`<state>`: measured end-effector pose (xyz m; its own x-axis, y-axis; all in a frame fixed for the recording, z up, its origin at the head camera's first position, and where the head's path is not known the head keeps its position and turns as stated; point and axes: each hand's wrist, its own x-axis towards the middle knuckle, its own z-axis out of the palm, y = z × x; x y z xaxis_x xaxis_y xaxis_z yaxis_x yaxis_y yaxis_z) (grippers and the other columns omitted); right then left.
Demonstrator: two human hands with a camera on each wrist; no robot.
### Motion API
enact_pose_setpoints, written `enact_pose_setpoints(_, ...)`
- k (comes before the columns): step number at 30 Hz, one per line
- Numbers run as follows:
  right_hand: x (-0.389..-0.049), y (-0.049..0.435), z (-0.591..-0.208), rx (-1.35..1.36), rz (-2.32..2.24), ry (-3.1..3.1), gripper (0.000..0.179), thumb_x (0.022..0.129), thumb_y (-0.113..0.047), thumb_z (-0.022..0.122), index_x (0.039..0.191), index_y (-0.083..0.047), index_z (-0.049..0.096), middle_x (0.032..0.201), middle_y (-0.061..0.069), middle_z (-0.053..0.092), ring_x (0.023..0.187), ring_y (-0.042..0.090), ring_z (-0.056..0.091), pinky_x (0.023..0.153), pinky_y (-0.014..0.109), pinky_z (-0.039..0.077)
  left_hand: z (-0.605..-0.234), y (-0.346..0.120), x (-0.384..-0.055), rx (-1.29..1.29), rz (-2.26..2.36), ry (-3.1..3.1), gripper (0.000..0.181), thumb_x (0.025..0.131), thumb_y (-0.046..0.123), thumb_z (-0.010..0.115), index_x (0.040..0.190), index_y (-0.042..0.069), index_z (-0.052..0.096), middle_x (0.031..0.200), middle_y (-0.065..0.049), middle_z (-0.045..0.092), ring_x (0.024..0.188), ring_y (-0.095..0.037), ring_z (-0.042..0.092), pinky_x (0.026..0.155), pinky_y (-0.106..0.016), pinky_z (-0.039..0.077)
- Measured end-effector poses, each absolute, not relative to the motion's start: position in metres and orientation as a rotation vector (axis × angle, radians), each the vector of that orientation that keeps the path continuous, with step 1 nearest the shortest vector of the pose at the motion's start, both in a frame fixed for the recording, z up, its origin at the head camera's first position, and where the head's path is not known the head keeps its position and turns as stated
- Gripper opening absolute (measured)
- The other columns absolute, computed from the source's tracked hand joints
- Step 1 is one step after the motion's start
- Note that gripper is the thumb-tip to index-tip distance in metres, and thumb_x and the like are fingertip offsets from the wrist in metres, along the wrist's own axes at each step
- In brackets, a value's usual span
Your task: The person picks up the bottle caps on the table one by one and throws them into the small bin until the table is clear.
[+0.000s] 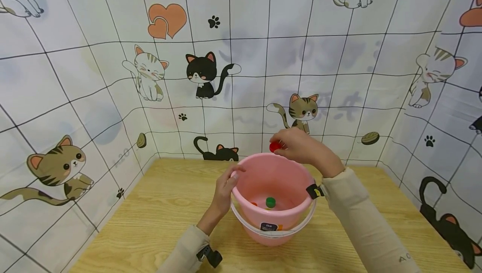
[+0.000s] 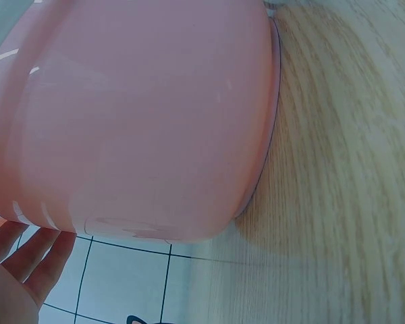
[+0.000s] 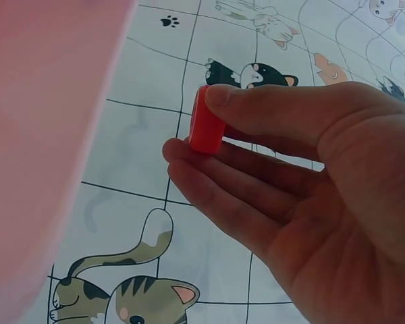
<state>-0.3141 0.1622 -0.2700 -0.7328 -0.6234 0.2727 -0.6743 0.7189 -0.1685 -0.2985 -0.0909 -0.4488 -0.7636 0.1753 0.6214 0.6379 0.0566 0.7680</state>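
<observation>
A pink bucket [image 1: 263, 176] stands upright on the wooden table. My left hand [image 1: 222, 191] grips its rim on the left side; in the left wrist view the fingers [image 2: 47, 266] lie against the bucket's outer wall [image 2: 142, 121]. Above the far right part of the rim, my right hand [image 1: 303, 148] pinches a small red bottle cap [image 1: 275, 146] between thumb and fingers, as the right wrist view shows the cap [image 3: 208, 125] closely. Inside the bucket lies a green cap [image 1: 270, 202], with bits of an orange-red piece and a yellow piece partly hidden by the near rim.
The bucket's white handle [image 1: 271, 235] hangs down at the front. Wooden tabletop [image 1: 173, 206] extends around the bucket. Behind it and at both sides rises a white gridded backdrop [image 1: 248, 55] printed with cats. A black strap [image 1: 208, 255] sits on the left sleeve.
</observation>
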Motion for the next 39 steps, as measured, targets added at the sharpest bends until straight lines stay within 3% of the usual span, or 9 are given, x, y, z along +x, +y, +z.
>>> enact_pose_setpoints(14,-0.3155,0.1644,-0.2709,1.086,0.371,-2.686,0.025,0.092,-0.008,0.071,0.116,-0.001,0.073,0.108,0.012,0.075,0.094,0.025,0.069,0.080,0.040,0.060,-0.4485,-0.0911,-0.2985,-0.813,-1.756,-1.967,0.034,0.104,0.021,0.043,0.123,0.004,0.065,0.128,-0.021,0.066,0.107,-0.036,0.064,0.086,-0.039,0.060)
enact_pose_setpoints(39,-0.3153,0.1635,-0.2729,1.091,0.360,-2.677,0.027,0.092,-0.010,0.072,0.117,0.000,0.073,0.107,0.012,0.076,0.094,0.026,0.072,0.080,0.039,0.061,-0.4473,-0.0901,-0.2970,-0.801,-1.754,-1.970,0.034,0.103,0.022,0.043,0.123,0.005,0.065,0.126,-0.020,0.066,0.105,-0.036,0.065,0.084,-0.038,0.061)
